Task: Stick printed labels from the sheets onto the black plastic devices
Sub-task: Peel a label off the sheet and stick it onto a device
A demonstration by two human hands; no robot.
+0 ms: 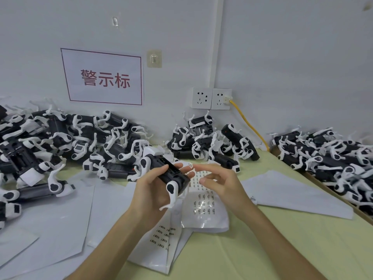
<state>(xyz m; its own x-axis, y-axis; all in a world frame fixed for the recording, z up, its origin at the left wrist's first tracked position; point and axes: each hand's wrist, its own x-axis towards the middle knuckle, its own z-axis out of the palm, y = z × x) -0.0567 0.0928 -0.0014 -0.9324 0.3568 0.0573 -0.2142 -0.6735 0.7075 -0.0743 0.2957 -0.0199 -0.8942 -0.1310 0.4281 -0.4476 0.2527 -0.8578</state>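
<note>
Left hand (149,188) grips one black device (171,174) over the label sheet (203,199) at the middle of the desk (282,249), right hand (220,182) loosely curved with a peeled label (190,165) seemingly on its forefinger tip, not yet stuck on; heaps of devices (212,142) line the back edge, labelled or not unclear
</note>
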